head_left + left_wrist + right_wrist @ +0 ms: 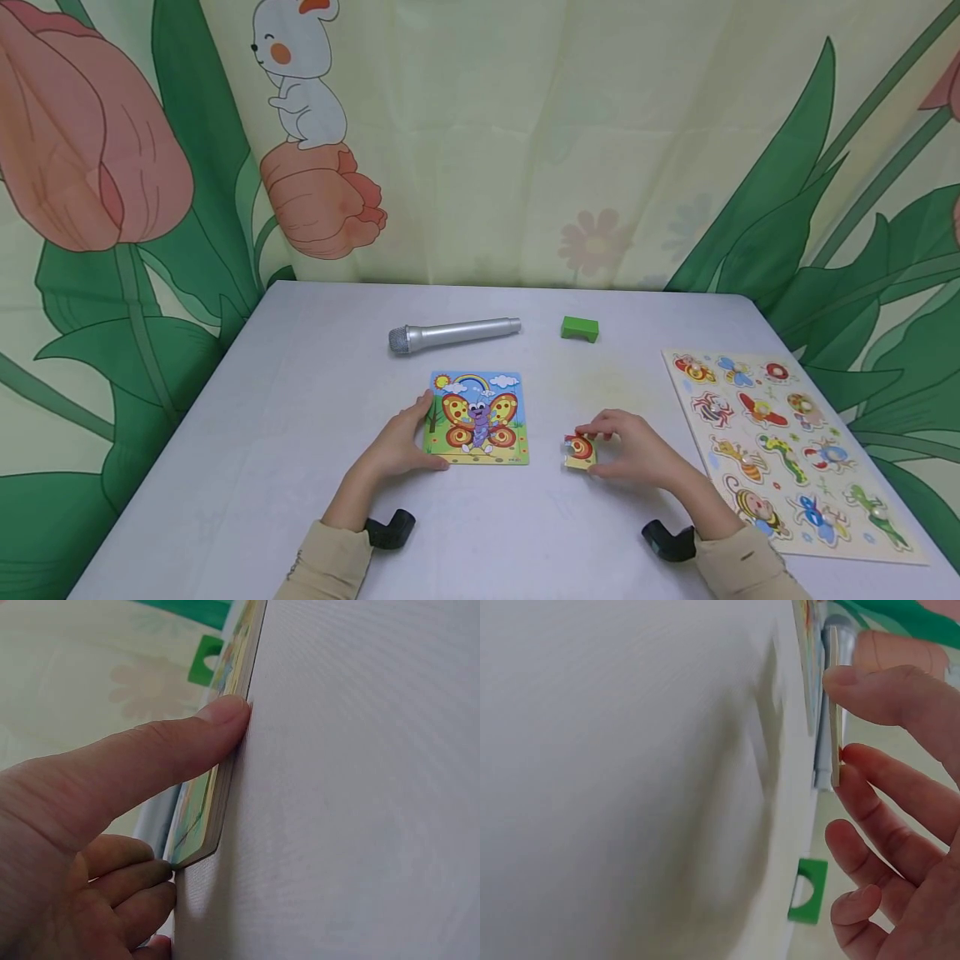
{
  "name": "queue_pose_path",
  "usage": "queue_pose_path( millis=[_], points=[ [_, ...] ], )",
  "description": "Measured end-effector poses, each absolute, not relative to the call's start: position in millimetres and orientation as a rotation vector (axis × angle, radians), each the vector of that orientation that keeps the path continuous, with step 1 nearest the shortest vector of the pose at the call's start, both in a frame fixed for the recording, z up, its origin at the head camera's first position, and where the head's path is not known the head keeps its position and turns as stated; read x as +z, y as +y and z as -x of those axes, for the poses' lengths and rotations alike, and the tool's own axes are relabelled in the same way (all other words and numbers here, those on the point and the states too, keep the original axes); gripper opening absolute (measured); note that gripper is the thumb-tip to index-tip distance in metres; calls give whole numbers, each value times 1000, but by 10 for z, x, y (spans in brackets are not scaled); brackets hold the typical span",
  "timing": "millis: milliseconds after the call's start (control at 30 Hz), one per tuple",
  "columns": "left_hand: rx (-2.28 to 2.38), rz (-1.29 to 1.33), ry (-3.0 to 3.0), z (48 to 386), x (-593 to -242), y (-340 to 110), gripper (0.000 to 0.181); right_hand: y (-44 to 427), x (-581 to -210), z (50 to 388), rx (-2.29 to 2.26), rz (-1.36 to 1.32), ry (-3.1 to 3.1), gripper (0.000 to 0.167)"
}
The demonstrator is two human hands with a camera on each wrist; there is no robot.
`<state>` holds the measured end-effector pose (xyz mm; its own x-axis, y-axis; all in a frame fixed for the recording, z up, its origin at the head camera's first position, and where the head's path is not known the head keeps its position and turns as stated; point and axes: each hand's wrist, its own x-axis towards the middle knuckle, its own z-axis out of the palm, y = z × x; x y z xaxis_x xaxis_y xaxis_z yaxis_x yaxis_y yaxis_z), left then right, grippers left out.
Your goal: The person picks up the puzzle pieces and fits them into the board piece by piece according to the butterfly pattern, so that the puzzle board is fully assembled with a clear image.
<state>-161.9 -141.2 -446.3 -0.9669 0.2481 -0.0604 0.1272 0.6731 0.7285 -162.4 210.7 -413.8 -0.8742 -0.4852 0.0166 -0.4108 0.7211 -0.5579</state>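
Note:
A square butterfly puzzle (478, 417) lies flat on the white table in the head view. My left hand (401, 442) holds its lower left corner, fingers along the left side and thumb at the bottom edge. The left wrist view shows the thumb (225, 712) against the edge of the puzzle (199, 817). To the right, my right hand (633, 450) pinches a small puzzle piece (580, 452) with a red and yellow swirl. In the right wrist view the thin piece (835, 727) stands between thumb and fingertips, apart from the table; its printed face is turned away there.
Behind the puzzle lies a silver microphone (453, 335), and a green arch block (580, 328) sits to its right. A large board of insect pictures (795, 454) covers the table's right side. A printed curtain (480, 167) hangs behind the table.

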Motion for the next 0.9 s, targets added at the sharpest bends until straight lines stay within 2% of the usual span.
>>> queue_pose_path(
  millis=[600, 900],
  points=[
    [1173, -295, 2730, 1614, -4436, -1402, 106, 1506, -4158, 1902, -833, 999, 2646, 43],
    [1173, -284, 2729, 1614, -4435, -1397, 106, 1285, -4187, 1992, -796, 1025, 2601, 41]
  ],
)
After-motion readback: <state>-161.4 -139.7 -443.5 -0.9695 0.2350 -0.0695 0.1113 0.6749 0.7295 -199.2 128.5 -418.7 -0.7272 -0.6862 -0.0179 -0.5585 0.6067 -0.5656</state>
